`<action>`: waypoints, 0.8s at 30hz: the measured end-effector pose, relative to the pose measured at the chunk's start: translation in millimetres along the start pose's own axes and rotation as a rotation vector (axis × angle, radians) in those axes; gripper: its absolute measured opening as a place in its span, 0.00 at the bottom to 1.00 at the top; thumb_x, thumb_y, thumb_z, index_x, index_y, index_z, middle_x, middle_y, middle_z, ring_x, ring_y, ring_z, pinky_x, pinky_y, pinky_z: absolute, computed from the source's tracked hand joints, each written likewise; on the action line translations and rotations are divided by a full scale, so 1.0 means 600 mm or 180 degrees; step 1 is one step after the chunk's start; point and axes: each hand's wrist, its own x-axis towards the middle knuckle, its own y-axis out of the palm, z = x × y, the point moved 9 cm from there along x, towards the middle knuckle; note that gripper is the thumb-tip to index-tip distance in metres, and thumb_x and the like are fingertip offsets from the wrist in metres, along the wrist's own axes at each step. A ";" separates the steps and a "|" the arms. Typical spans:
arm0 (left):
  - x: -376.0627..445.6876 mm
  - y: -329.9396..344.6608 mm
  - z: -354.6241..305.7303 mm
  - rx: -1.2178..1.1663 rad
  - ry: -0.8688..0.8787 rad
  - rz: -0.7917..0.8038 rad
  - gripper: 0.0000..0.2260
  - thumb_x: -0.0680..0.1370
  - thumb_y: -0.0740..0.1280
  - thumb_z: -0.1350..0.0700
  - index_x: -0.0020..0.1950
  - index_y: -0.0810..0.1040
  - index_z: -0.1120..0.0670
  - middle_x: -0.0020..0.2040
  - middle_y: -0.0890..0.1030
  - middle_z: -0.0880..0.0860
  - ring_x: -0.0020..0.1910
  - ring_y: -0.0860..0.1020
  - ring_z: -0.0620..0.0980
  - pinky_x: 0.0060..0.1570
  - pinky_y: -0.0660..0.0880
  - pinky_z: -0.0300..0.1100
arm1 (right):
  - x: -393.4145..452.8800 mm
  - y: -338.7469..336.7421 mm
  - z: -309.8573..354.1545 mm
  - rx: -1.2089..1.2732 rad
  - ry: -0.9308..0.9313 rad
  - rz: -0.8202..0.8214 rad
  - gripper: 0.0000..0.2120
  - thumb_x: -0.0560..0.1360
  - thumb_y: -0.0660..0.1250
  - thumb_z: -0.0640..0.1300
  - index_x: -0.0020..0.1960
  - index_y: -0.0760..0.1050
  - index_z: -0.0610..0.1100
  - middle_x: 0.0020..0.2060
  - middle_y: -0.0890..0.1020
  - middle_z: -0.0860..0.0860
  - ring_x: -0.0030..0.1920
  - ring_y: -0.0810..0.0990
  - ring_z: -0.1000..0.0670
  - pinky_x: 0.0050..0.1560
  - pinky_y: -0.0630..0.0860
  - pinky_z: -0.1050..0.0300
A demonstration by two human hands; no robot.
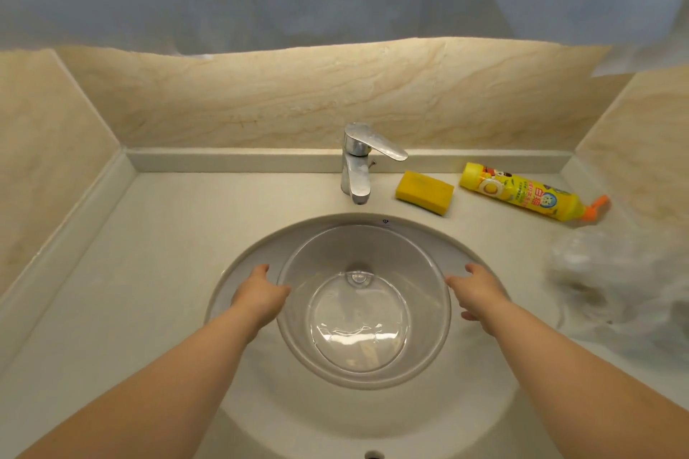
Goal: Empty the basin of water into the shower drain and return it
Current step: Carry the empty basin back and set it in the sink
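Note:
A clear plastic basin (363,246) sits inside the round white sink (242,265), with some water pooled in its bottom. My left hand (263,294) rests at the basin's left rim, thumb over the edge and fingers below it. My right hand (477,291) is at the right rim, fingers spread and touching the edge. Whether either hand has closed on the rim is unclear. The shower drain is out of sight.
A chrome faucet (358,160) stands behind the sink. A yellow sponge (425,192) and a yellow bottle lying on its side (529,192) are on the counter at back right. Crumpled clear plastic (611,283) lies at the right. Marble walls enclose the counter (149,235).

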 end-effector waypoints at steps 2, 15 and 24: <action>-0.002 -0.007 0.009 -0.0137 -0.0096 -0.0014 0.28 0.75 0.63 0.56 0.75 0.61 0.48 0.52 0.79 0.59 0.50 0.79 0.59 0.57 0.78 0.53 | -0.005 0.003 -0.002 -0.0020 -0.0010 0.0093 0.30 0.76 0.63 0.50 0.76 0.58 0.50 0.65 0.73 0.44 0.53 0.79 0.42 0.50 0.79 0.50; 0.033 0.029 0.009 -0.0700 -0.0038 0.0158 0.25 0.74 0.62 0.66 0.67 0.74 0.47 0.40 0.80 0.55 0.32 0.78 0.57 0.42 0.82 0.51 | -0.011 0.048 -0.020 0.0210 0.0005 0.0472 0.20 0.72 0.53 0.30 0.53 0.72 0.51 0.39 0.80 0.38 0.35 0.78 0.41 0.34 0.82 0.48; 0.018 0.034 0.025 -0.0843 -0.0195 0.0199 0.27 0.74 0.59 0.68 0.68 0.72 0.45 0.44 0.80 0.57 0.33 0.78 0.57 0.34 0.82 0.46 | 0.009 0.054 0.000 0.0087 -0.0051 0.0570 0.21 0.72 0.52 0.28 0.46 0.73 0.51 0.39 0.77 0.39 0.36 0.75 0.41 0.35 0.76 0.51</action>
